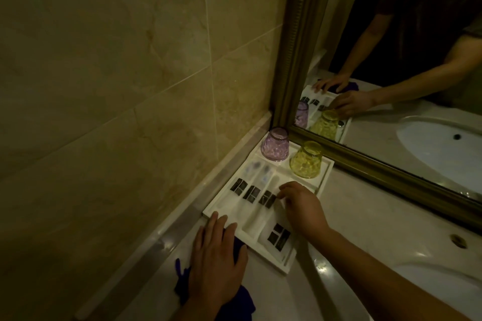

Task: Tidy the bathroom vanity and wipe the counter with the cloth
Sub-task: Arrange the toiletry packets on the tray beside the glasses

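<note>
A white compartment tray [324, 176] sits in the counter's corner against the wall and mirror. An upturned purple glass [276, 148] and an upturned yellow glass [307, 159] stand at its far end. Several white packets with dark labels [251, 193] lie in its slots, and a larger packet [277, 238] lies near the front. My left hand [217, 255] lies flat on a dark blue cloth [240, 302], fingertips touching the tray's near edge. My right hand [300, 203] rests over the tray, fingers on one labelled packet [267, 199].
The beige stone counter [365, 206] runs right to a white basin [443, 292] with an overflow hole [457, 240]. A gold-framed mirror [378, 167] stands behind, and a tiled wall [117, 86] closes the left side.
</note>
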### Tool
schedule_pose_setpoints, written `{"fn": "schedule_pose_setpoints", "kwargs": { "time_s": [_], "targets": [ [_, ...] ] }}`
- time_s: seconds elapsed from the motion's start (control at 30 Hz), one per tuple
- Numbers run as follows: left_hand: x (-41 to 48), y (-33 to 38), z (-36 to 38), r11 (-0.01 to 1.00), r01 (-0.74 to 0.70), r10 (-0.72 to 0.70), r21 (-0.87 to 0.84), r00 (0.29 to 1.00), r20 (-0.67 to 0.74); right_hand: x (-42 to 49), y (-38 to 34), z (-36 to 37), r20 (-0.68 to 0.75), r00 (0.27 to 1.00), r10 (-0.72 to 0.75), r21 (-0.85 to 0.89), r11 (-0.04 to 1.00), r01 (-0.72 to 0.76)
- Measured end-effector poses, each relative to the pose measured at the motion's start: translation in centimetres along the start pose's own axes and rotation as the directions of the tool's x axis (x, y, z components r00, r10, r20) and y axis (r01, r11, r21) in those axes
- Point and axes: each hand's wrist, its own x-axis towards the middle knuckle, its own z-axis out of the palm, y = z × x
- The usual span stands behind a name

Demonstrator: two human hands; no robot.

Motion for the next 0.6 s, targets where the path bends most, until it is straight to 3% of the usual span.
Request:
{"fn": "schedule_pose_setpoints", "kwargs": {
  "time_s": [0.1, 0.2, 0.3, 0.6],
  "targets": [
    [0.0, 0.0, 0.0, 1.0, -0.001, 0.001, 0.006, 1.0, -0.005, 0.3, 0.0, 0.2, -0.031, 0.998, -0.049, -0.103, 0.994, 0.045],
    [-0.2, -0.1, 0.1, 1.0, -0.015, 0.015, -0.002, 1.0, -0.023, 0.7, -0.7, 0.6, 0.076, 0.974, -0.215, -0.198, 0.954, 0.226],
    [-0.1, -0.2, 0.2, 1.0, -0.029, 0.029, -0.011, 0.999, -0.029, 0.7, -0.8, 0.9, 0.182, 0.934, -0.306, -0.172, 0.926, 0.337],
    [-0.1, -0.3, 0.3, 1.0, -0.026, 0.026, -0.006, 1.0, -0.014, -0.4, 0.0, 1.0, 0.206, 0.926, -0.315, -0.113, 0.933, 0.343]
  ]
}}
